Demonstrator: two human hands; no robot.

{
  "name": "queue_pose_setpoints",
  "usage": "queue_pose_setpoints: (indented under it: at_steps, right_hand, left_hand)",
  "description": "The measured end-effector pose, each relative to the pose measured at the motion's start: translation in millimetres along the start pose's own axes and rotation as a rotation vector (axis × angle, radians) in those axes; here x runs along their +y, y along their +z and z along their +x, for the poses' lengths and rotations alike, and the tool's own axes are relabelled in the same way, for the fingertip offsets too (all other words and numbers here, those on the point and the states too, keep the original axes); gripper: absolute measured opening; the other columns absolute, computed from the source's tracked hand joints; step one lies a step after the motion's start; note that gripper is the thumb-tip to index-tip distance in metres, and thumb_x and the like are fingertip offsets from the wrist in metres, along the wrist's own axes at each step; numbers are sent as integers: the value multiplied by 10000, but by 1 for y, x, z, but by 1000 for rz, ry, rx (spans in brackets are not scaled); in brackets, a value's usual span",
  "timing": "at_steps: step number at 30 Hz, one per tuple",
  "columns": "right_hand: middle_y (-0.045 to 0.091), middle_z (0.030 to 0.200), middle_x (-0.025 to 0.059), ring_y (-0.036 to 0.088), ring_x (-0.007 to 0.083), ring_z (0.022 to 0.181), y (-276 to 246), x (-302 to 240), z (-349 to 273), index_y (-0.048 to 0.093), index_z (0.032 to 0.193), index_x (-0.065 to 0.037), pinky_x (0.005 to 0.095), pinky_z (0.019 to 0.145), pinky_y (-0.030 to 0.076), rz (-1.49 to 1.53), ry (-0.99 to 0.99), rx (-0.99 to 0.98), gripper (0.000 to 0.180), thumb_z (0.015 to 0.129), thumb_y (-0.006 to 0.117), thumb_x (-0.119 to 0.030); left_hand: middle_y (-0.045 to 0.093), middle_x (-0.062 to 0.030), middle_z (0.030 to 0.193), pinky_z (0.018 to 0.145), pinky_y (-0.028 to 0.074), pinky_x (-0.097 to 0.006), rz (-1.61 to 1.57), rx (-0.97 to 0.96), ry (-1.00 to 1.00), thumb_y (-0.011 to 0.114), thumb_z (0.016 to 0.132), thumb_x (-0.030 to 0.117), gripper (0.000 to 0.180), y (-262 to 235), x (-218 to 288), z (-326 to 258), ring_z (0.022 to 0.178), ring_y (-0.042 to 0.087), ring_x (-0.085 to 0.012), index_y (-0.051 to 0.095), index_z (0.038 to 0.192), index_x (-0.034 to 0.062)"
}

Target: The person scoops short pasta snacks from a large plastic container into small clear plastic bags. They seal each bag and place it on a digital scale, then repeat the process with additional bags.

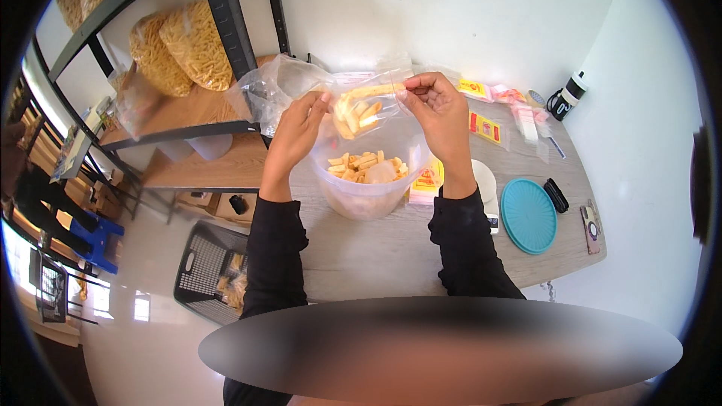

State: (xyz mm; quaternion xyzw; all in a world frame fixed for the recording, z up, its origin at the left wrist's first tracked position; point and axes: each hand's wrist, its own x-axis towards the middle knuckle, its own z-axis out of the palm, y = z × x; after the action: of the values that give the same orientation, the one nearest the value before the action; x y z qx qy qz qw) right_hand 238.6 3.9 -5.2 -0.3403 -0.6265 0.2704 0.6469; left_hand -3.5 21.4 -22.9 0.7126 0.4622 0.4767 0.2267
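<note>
Both hands hold up a small clear plastic bag with pale yellow stick snacks in its lower part. My left hand pinches its left edge between thumb and fingers. At its right upper corner, my right hand grips the film the same way. Below the bag stands a translucent plastic tub, partly filled with more stick snacks. A pale translucent object lies among them; its kind is unclear. Behind my left hand a larger clear plastic bag is crumpled.
Right of the tub are yellow-red printed packets, a white scale, a teal lid, a black case, a phone and a black-white bottle. Shelves with snack sacks and a dark crate stand left.
</note>
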Motion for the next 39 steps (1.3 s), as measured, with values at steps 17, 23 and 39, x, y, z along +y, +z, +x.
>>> queue_pose_setpoints:
  at_steps: [17, 23, 39]
  right_hand:
    - [710, 973, 52, 633, 150, 944, -17, -16, -1, 701, 968, -18, 306, 880, 493, -201, -167, 6, 164, 861, 787, -107]
    - [708, 960, 43, 630, 142, 940, -19, -16, -1, 700, 967, -12, 296, 876, 487, -190, -135, 6, 167, 868, 783, -116]
    - [720, 996, 66, 650, 172, 958, -12, -12, -3, 733, 965, -34, 298, 883, 495, -188, -261, 22, 171, 809, 779, 19]
  left_hand:
    - [669, -12, 943, 773, 562, -271, -722, -73, -152, 722, 950, 139, 141, -3, 19, -8, 864, 654, -91, 626, 1026, 69]
    - [693, -22, 964, 738, 565, -257, -719, -40, -83, 744, 929, 132, 156, 1, 20, -10, 849, 669, -91, 643, 1033, 74]
    - [747, -87, 915, 654, 512, -224, -716, -95, -124, 781, 885, 83, 326, 7, 37, -15, 767, 674, -89, 632, 1162, -2]
